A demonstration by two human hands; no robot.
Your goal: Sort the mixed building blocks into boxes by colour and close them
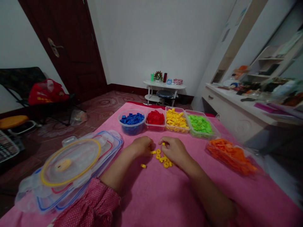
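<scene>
Small yellow plastic building pieces (166, 164), some of them round with a hole in the middle, lie in a loose cluster on the pink cloth. My left hand (142, 146) is at the cluster's left side with its fingers curled down. Its fingertips are mostly hidden, so what they hold does not show. At the upper right of the cluster, my right hand (174, 150) has thumb and forefinger pinched on a small yellow piece (163, 144). One stray yellow block (143, 165) lies on the cloth below my left hand.
Behind my hands stand tubs of blue pieces (131, 130), red pieces (155, 126), yellow pieces (177, 128) and green pieces (203, 135). An orange-filled container (232, 156) is at the right. Stacked clear lids (71, 167) cover the table's left side.
</scene>
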